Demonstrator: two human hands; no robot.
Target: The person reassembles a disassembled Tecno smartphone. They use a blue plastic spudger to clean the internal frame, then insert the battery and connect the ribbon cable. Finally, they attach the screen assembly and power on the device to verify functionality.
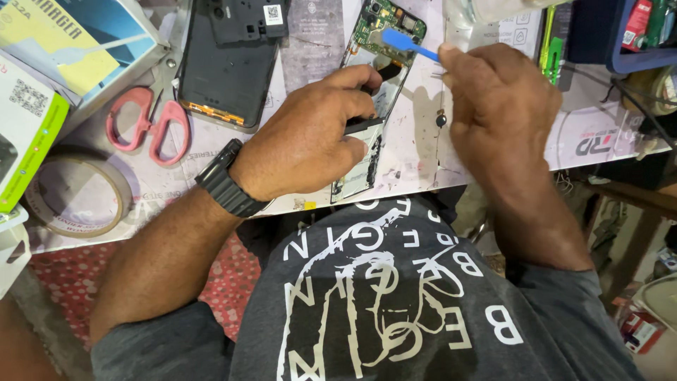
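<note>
While left hand (307, 141) presses down on opened smartphone (377, 106), fingers curled tight over its dark midsection, right hand (493, 106) pinches flat blue plastic pry tool (405, 42), tip resting on green circuit board (388, 21) at phone's top end. Phone lies on white printed work mat (416, 152), near table's front edge. Black ribbed wristwatch (226, 180) on left wrist. Removed black back cover (229, 60) lies to left, pink-handled scissors (144, 123) beside it, tape roll (81, 190) near left edge.

— How is the left hand (310, 137) held?
— It is laid palm down, fingers curled in, wrist bent.
— And the right hand (497, 106)?
— It is raised, fingertips pinched together.
</note>
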